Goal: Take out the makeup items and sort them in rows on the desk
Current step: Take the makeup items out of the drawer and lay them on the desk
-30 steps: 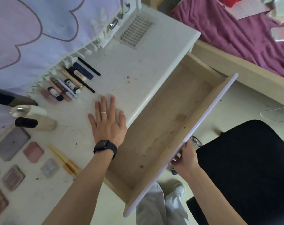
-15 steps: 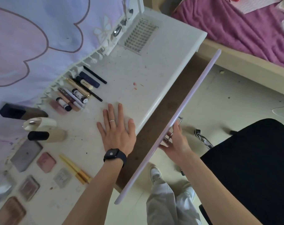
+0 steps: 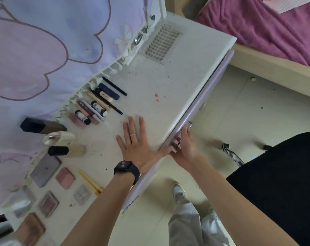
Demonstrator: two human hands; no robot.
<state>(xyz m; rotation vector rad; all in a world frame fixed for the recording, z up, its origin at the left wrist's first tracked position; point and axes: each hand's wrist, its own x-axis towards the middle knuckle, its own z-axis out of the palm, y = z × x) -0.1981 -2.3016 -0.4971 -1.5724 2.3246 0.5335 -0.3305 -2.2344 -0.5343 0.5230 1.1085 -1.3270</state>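
Left hand [image 3: 138, 144] lay flat on the desk [image 3: 168, 82]; right hand [image 3: 185, 148] met the drawer handle [image 3: 190, 123], grip indeterminate; lower-left palettes [image 3: 32, 228] blurred.

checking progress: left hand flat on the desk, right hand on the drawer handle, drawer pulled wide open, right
Not open: the head view shows the drawer pushed in against the desk edge. The left hand is flat on the desk, the right hand on the handle.

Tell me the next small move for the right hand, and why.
Probably let go of the handle and draw the right hand back: the lilac drawer front lies along the edge of the desk, with no gap visible, and the makeup items lie in rows there beside the flat left hand.
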